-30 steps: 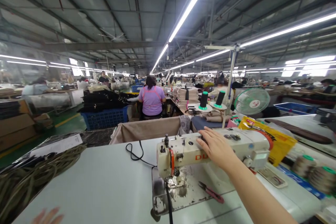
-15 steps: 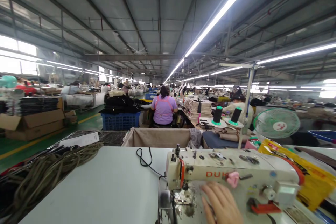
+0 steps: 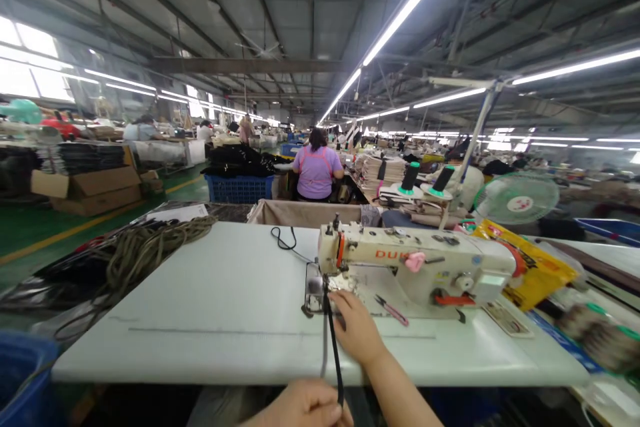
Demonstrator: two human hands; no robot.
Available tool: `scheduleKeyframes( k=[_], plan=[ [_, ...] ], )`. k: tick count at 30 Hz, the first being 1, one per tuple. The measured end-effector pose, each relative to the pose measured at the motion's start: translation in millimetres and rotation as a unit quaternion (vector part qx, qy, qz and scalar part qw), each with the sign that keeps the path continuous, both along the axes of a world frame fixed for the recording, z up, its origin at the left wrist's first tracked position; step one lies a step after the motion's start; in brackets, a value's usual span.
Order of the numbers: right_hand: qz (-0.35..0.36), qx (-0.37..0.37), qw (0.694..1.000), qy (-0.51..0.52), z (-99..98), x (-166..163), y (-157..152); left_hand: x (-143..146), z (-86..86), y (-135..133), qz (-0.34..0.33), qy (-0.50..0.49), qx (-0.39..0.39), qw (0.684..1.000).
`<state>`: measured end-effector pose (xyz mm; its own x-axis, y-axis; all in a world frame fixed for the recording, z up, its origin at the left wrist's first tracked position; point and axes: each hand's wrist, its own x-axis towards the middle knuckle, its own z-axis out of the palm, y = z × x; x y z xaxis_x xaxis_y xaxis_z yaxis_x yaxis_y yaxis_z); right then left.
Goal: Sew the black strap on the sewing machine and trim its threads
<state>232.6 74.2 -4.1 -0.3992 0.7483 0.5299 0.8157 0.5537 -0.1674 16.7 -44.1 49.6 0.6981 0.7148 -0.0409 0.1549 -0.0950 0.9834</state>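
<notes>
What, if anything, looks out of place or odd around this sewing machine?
Mostly the olive cords: they lie in a loose tangle at the left edge of the tabletop. A dark line crosses its front; scratch or seam, I cannot tell. Nothing appears spilled.

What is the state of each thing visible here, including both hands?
Left hand, closed on the black strap
Black strap, drawn nearly straight from the needle area to the left hand
Right hand, fingers extended beside the strap
Sewing machine, upright; running or not cannot be told
Snips, lying loose
Thread spools, wound with black thread
Fan, running or not cannot be told
Ceiling lamp, lit
Cardboard box, flaps open
</notes>
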Motion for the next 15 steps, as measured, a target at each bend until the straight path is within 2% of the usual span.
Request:
scheduleKeyframes(
  k=[3,8,12,15],
  plan=[
    [0.005,-0.02,1.0,-0.005,0.3,-4,0,-1,2.2,-13,0.021,-0.006,0.016,1.0],
    [0.038,-0.015,0.999,-0.026,-2.5,-6,-2,-3,27.2,-26,0.015,0.002,-0.01,1.0],
    [0.051,0.006,0.998,-0.032,0.1,-9,-1,-3,45.8,-29,-0.006,-0.019,0.045,0.999],
    [0.058,0.021,0.998,-0.032,0.4,-10,-3,-3,45.7,-28,-0.026,-0.028,0.066,0.997]
  ],
)
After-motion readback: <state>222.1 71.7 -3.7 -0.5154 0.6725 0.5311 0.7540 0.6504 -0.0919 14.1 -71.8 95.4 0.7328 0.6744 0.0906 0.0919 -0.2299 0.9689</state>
